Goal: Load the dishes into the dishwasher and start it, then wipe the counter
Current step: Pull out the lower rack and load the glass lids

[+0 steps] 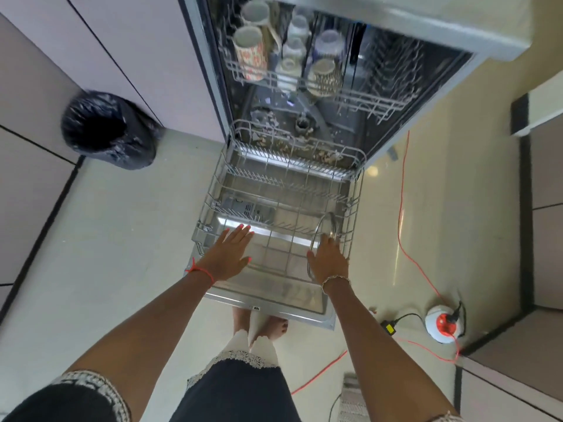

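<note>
Dishwasher (426, 95) stands open between pale lilac cabinets (137, 41), its door lying flat over the cream floor (137, 239). The lower rack (283, 190) is drawn out on the door and holds a clear glass dish (324, 223) upright at its right side. Mugs (249, 53) fill the upper rack (365, 102). The left hand (231, 251) hovers flat with fingers spread over the rack's front. The right hand (330, 260) lies on the dish's rim; whether it grips is unclear. A bin (109, 129) with a black liner stands left, and an orange cable (403, 208) runs to a reel (443, 325) on the right.
</note>
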{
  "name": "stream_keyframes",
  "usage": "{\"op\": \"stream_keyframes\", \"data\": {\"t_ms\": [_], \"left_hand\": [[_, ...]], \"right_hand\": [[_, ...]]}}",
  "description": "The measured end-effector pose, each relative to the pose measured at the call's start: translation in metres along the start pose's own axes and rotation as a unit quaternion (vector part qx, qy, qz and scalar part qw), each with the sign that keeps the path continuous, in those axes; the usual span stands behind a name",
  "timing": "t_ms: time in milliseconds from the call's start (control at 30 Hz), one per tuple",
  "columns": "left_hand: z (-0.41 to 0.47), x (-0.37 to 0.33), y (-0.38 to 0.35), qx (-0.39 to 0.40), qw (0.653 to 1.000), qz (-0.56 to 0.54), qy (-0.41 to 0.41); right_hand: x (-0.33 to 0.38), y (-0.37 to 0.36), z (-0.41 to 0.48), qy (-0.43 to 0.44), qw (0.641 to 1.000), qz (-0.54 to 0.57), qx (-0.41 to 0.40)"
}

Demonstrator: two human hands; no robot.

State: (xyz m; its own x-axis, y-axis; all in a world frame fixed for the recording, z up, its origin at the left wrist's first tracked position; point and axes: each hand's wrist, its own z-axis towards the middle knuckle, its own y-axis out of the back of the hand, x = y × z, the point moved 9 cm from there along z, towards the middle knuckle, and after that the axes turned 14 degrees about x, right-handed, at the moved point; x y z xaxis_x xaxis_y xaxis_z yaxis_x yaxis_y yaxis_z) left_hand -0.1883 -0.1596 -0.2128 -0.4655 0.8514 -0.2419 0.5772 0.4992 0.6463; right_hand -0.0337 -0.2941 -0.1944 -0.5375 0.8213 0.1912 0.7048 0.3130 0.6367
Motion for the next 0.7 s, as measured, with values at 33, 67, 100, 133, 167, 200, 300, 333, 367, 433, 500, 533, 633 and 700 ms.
{"op": "stream_keyframes", "data": {"t_ms": [33, 67, 100, 133, 167, 200, 300, 333, 367, 433, 500, 533, 633, 700], "left_hand": [[-0.011, 0.001, 0.009, -0.012, 1.0, -0.009, 0.003], [-0.024, 0.003, 0.02, -0.029, 0.999, -0.016, 0.006], [-0.037, 0.005, 0.029, -0.047, 0.999, -0.022, 0.009], [-0.046, 0.007, 0.036, -0.057, 0.998, -0.025, 0.011], [-0.058, 0.011, 0.042, -0.065, 0.998, -0.023, 0.016], [-0.07, 0.014, 0.046, -0.07, 0.997, -0.019, 0.023], [-0.099, 0.033, 0.057, -0.094, 0.995, -0.019, 0.037], [-0.11, 0.042, 0.062, -0.106, 0.993, -0.021, 0.043], [-0.12, 0.051, 0.066, -0.114, 0.992, -0.021, 0.051], [-0.139, 0.073, 0.074, -0.128, 0.989, -0.022, 0.063], [-0.155, 0.099, 0.084, -0.146, 0.986, -0.026, 0.071], [-0.163, 0.112, 0.089, -0.15, 0.985, -0.028, 0.078], [-0.192, 0.16, 0.105, -0.167, 0.981, -0.014, 0.095], [-0.208, 0.185, 0.115, -0.169, 0.98, 0.002, 0.104]], "right_hand": [[0.012, 0.004, -0.008, 0.017, 1.0, -0.016, 0.004], [0.027, 0.01, -0.017, 0.035, 0.999, -0.033, 0.006], [0.04, 0.015, -0.025, 0.055, 0.997, -0.049, 0.005], [0.052, 0.018, -0.031, 0.072, 0.995, -0.061, 0.007], [0.067, 0.022, -0.039, 0.09, 0.994, -0.069, 0.007], [0.081, 0.025, -0.046, 0.108, 0.991, -0.076, 0.009], [0.125, 0.035, -0.065, 0.151, 0.983, -0.104, 0.019], [0.141, 0.039, -0.071, 0.162, 0.979, -0.121, 0.019], [0.156, 0.041, -0.076, 0.17, 0.975, -0.142, 0.018], [0.186, 0.047, -0.083, 0.179, 0.969, -0.171, 0.017], [0.216, 0.052, -0.085, 0.183, 0.967, -0.176, 0.015], [0.233, 0.054, -0.086, 0.187, 0.966, -0.177, 0.012], [0.293, 0.058, -0.088, 0.203, 0.963, -0.177, -0.008], [0.326, 0.062, -0.087, 0.209, 0.964, -0.164, -0.022]]}}
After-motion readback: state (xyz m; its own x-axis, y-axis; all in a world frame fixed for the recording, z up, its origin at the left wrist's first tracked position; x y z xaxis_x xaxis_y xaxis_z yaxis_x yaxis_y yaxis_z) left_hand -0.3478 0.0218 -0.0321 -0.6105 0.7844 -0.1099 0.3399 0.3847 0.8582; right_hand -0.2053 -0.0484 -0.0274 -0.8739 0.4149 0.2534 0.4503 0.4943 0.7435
